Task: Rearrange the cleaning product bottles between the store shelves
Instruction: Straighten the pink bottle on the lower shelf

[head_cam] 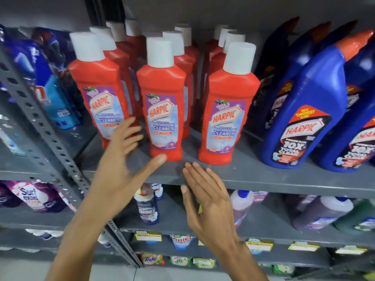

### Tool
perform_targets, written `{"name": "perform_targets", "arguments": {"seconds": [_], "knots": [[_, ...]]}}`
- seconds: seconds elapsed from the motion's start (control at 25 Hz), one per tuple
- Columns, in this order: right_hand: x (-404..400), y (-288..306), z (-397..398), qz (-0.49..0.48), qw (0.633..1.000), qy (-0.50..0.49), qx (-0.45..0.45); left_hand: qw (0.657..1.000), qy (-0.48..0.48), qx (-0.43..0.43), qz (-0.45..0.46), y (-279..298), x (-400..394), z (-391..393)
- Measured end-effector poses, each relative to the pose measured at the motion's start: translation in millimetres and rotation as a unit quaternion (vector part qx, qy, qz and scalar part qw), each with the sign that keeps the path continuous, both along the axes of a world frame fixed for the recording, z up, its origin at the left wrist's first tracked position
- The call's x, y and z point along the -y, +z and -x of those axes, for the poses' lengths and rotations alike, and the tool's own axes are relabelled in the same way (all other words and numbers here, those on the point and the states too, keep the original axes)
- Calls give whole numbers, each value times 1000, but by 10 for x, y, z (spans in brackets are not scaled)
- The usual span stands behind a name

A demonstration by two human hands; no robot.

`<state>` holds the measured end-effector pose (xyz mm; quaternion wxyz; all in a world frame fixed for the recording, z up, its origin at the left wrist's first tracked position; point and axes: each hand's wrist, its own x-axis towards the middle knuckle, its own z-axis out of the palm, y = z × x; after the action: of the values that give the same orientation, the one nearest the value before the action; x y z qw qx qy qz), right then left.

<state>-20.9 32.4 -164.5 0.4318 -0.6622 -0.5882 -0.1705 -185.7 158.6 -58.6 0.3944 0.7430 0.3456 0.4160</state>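
Neither hand grasps anything; the left hand (123, 159) is spread open, fingers blurred beside the base of the front-left red plastic Harpic bathroom-cleaner bottle (101, 92), thumb near the middle red bottle (162, 104); the right hand (205, 197) is flat and open at the front edge of the grey metal shelf (284, 179); three rows of red bottles stand upright there; tall blue Harpic bottles (304, 110) stand towards its right end.

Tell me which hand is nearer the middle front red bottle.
Left. The left hand is spread at the bottle's lower left, thumb tip at its base. The right hand is below it, at the shelf edge.
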Motion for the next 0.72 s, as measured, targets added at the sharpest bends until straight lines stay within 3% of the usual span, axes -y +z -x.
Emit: {"name": "perform_targets", "arguments": {"seconds": [0.12, 0.2, 0.28, 0.4, 0.56, 0.72], "knots": [[630, -397, -243, -17, 998, 29, -47, 976, 180, 73, -103, -485, 658, -3], [1127, -807, -544, 36, 995, -19, -95, 982, 145, 34, -114, -966, 1006, -210], [1526, -1201, -892, 112, 977, -94, -156, 998, 51, -14, -16, -1449, 1282, -515], [1871, -1703, -1424, 204, 938, -177, -216, 987, -18, -65, 144, -1923, 1624, -1089], [1931, -2233, -2023, 300, 904, -191, -238, 974, -41, -40, 221, -2238, 1788, -1870], [1833, -2774, -2445, 358, 903, -145, -187, 976, 62, -49, 204, -2460, 1850, -2245]]}}
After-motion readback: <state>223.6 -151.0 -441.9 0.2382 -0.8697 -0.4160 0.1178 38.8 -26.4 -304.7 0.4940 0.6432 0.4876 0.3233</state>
